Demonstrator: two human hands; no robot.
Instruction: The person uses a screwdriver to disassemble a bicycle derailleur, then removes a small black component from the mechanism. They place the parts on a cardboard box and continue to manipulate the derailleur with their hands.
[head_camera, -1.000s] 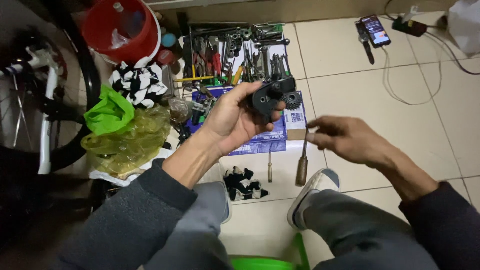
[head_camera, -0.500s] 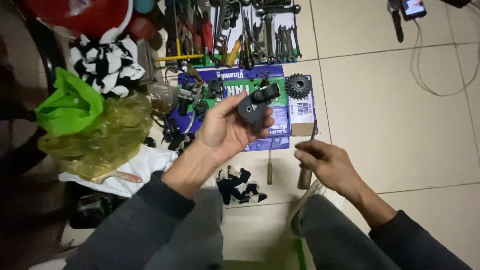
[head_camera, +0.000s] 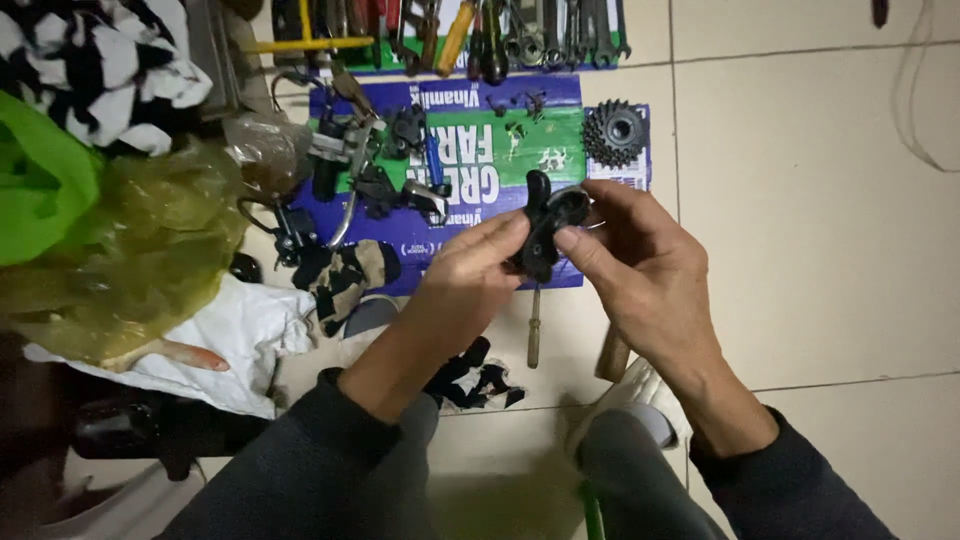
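Both hands hold a small black bicycle part over a flattened blue and green cardboard box on the tiled floor. My left hand grips its left side with thumb and fingers. My right hand pinches its right side, fingers curled around the top. A dark toothed sprocket cluster lies on the cardboard just above my right hand. Under the hands lie a wooden-handled tool and a second wooden handle, partly hidden by my right wrist.
Metal brake and derailleur parts lie on the cardboard's left. A row of wrenches and screwdrivers runs along the top. A green bag, yellowish plastic and white cloth are at left. Black scraps sit by my knees.
My right hand let go of the wooden-handled tool on the floor and rose to the black part. The view has moved closer and lower over the cardboard.
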